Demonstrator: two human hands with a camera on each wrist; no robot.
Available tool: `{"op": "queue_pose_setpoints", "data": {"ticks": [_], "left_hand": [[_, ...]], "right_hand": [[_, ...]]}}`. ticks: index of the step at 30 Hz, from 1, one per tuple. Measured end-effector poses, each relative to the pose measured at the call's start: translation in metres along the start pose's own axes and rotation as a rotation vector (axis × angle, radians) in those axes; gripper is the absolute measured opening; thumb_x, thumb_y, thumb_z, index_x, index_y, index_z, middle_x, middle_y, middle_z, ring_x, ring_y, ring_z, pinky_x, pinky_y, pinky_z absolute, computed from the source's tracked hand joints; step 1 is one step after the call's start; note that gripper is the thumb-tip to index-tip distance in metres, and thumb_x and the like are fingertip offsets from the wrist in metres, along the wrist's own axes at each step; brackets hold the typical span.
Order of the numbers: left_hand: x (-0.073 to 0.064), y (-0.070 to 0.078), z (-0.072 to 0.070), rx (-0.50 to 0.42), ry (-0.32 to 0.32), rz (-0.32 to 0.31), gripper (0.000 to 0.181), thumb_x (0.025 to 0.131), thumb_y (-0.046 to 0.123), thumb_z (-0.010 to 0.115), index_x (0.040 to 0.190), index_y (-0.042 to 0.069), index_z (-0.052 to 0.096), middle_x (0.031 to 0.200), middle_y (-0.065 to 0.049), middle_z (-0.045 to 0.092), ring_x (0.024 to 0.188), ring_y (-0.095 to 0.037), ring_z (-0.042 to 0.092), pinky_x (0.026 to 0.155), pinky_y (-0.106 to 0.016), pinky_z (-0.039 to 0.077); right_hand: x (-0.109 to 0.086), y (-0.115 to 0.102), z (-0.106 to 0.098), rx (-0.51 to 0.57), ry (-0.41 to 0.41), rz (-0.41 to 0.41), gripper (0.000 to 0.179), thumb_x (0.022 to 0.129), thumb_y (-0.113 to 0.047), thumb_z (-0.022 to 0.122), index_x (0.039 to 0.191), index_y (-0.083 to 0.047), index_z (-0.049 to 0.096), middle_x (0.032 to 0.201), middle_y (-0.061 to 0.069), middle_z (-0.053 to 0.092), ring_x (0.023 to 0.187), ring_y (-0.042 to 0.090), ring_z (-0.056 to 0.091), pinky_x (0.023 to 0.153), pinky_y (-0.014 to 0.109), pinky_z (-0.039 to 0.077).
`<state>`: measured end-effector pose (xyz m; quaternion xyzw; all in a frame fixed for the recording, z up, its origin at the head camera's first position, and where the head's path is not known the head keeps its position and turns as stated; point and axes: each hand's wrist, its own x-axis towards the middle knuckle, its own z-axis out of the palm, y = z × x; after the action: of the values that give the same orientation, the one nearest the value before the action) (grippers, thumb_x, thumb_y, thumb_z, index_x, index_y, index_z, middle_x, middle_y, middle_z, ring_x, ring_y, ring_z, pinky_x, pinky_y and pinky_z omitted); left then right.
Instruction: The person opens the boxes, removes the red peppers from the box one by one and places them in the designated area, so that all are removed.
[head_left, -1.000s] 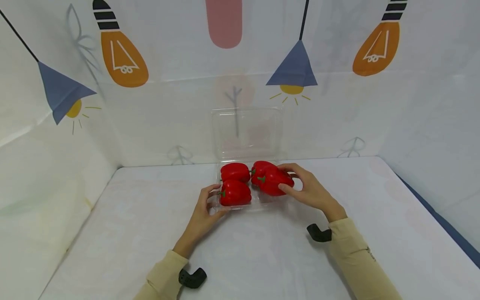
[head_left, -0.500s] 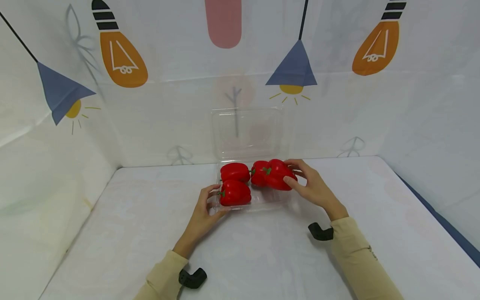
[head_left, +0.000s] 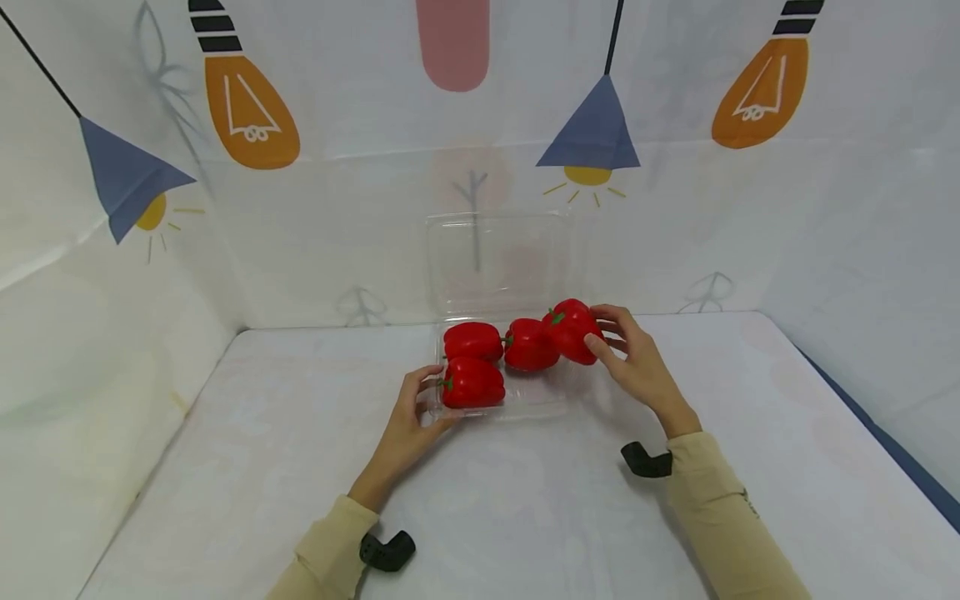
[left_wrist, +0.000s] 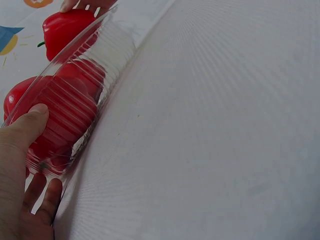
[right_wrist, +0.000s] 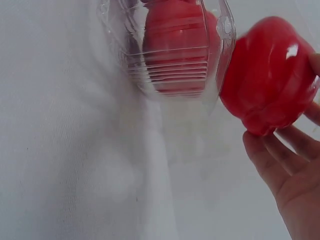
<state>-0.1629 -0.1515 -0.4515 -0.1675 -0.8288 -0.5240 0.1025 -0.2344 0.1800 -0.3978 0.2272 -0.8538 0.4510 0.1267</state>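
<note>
Three red bell peppers lie in a clear plastic container (head_left: 536,402): one at the back left (head_left: 472,341), one pepper (head_left: 474,384) in front of it, and another (head_left: 529,348) at the back right. My left hand (head_left: 406,433) holds the container by its front left corner, the thumb against the ribbed front wall in the left wrist view. With my right hand (head_left: 637,367) I grip a further red bell pepper (head_left: 574,333) by its blunt end, its green stem pointing left. This pepper is raised over the container's right side, overlapping the back right one in the head view.
Behind the peppers, the container's clear hinged lid (head_left: 497,265) stands up against the patterned cloth wall (head_left: 360,225). White cloth covers the table (head_left: 525,508). Black curved pieces (head_left: 387,552) sit at both wrists.
My right hand has carried its pepper up, back and to the right, uncovering the back right pepper. The left hand stays at the container's corner.
</note>
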Motion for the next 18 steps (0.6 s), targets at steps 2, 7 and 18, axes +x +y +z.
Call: {"op": "queue_pose_setpoints", "data": {"ticks": [2,7,18], "left_hand": [[0.001,-0.009,0.002,-0.010,0.005,0.001,0.074,0.080,0.010,0.075,0.140,0.004,0.033,0.142,-0.013,0.039,0.129,-0.032,0.044,0.096,-0.049,0.049],[0.003,-0.031,0.007,-0.003,0.019,-0.022,0.076,0.079,0.016,0.077,0.141,0.014,0.033,0.143,-0.001,0.039,0.130,-0.024,0.044,0.098,-0.046,0.048],[0.003,-0.035,0.006,0.006,0.009,-0.018,0.074,0.080,0.025,0.076,0.140,0.019,0.033,0.141,0.004,0.039,0.130,-0.021,0.044,0.099,-0.043,0.049]], "right_hand": [[-0.001,-0.008,-0.002,0.007,0.014,0.038,0.049,0.094,-0.015,0.058,0.137,-0.004,0.038,0.136,0.017,0.048,0.120,0.037,0.052,0.094,0.054,0.048],[-0.001,-0.015,-0.004,0.022,0.052,0.095,0.050,0.095,-0.016,0.056,0.137,0.000,0.035,0.136,0.022,0.046,0.120,0.041,0.052,0.093,0.055,0.048],[0.000,0.027,0.000,0.033,0.110,0.177,0.051,0.098,-0.032,0.049,0.139,-0.007,0.032,0.136,0.023,0.045,0.118,0.042,0.052,0.088,0.056,0.051]]}}
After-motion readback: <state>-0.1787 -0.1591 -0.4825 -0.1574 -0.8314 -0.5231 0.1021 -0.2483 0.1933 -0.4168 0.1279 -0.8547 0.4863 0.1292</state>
